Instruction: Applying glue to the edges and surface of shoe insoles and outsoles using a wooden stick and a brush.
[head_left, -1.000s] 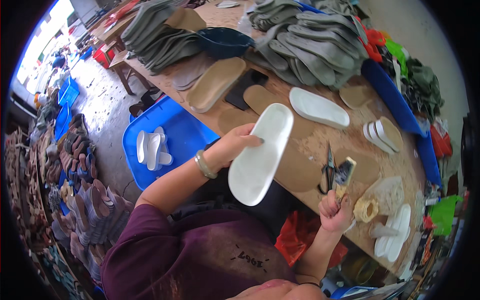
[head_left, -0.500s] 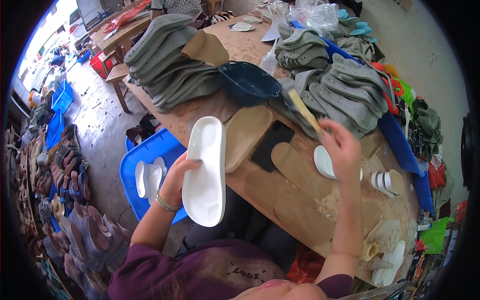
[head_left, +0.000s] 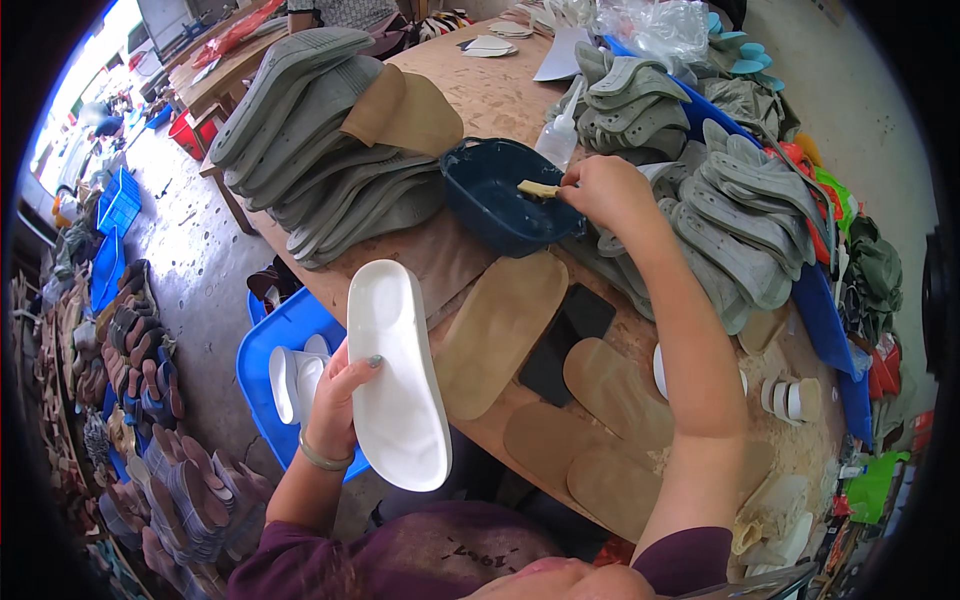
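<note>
My left hand (head_left: pixel 336 395) grips a white shoe sole (head_left: pixel 402 425) by its edge, thumb on top, its hollowed face turned up. The sole is tilted over the near edge of the table. Farther off, my right hand (head_left: pixel 607 195) pinches the pale handle of a brush (head_left: pixel 538 189), whose head reaches down inside a dark blue bowl (head_left: pixel 515 234). What the bowl holds is not visible. Between the sole and the bowl lies a tan sole-shaped sheet (head_left: pixel 508 325). More tan sheets (head_left: pixel 612 385) and a black phone (head_left: pixel 545 370) rest beside it.
Grey shoe parts stand in a tall stack (head_left: pixel 300 140) left of the bowl and in a heap (head_left: pixel 740 215) at right. Behind the bowl is a squeeze bottle (head_left: pixel 557 142). A blue crate (head_left: pixel 262 345) with white soles sits below the table's left edge.
My right hand has moved forward and left, bringing the brush from above the grey heap into the bowl. My left hand with the sole has come slightly nearer and to the left.
</note>
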